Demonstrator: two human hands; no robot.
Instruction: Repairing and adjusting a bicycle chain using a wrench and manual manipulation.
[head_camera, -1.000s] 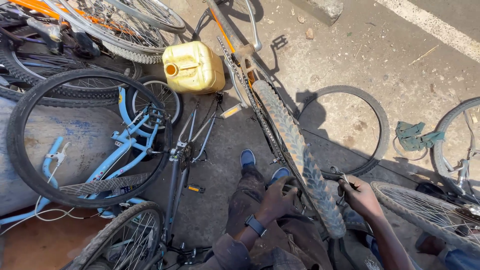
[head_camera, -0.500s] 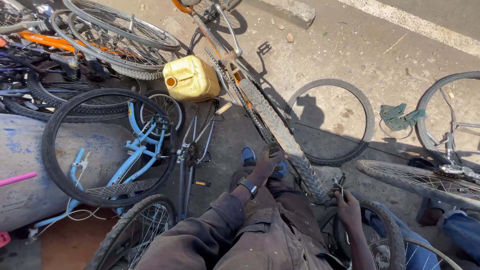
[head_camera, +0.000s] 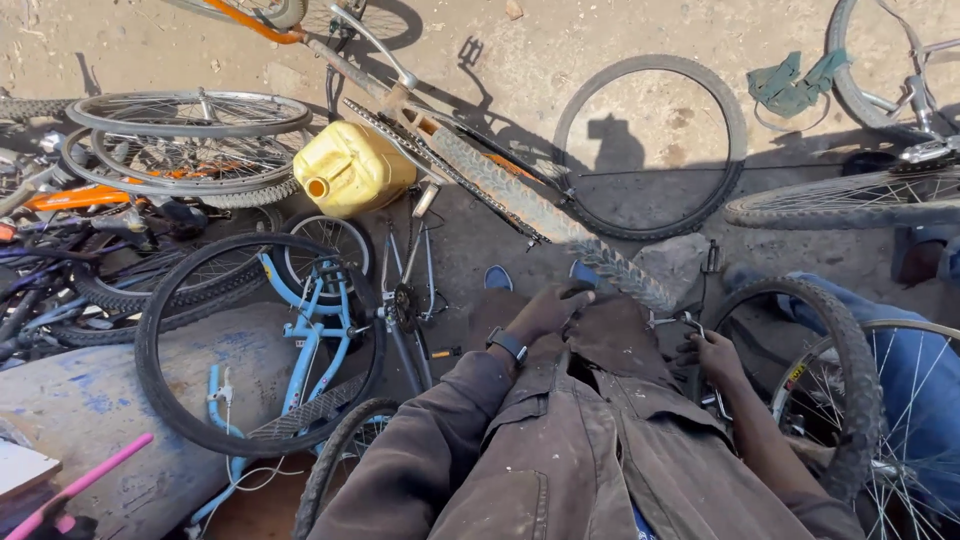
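Note:
I sit in brown work clothes with my knees toward a bicycle wheel with a knobby tyre (head_camera: 520, 200) that slants from upper left down to my lap. My left hand (head_camera: 545, 312), with a dark watch (head_camera: 508, 345) at the wrist, lies on my left knee, fingers curled on the tyre's near end. My right hand (head_camera: 712, 358) rests by my right thigh, its fingers bent at a small metal part (head_camera: 688, 322); whether it grips that part is unclear. A black tyred wheel (head_camera: 850, 380) stands just right of that hand.
A yellow jerrycan (head_camera: 350, 165) lies behind the wheel. A light blue bicycle frame (head_camera: 300, 330) inside a black tyre and stacked wheels (head_camera: 190, 140) fill the left. A loose tyre (head_camera: 650, 150), a stone (head_camera: 675, 262) and a green cloth (head_camera: 795, 85) lie ahead. Another person's blue trouser leg (head_camera: 900, 350) is at right.
My left hand has slid down the knobby tyre onto my knee. My right hand has dropped from the tyre's side to beside my thigh. The view has shifted leftward.

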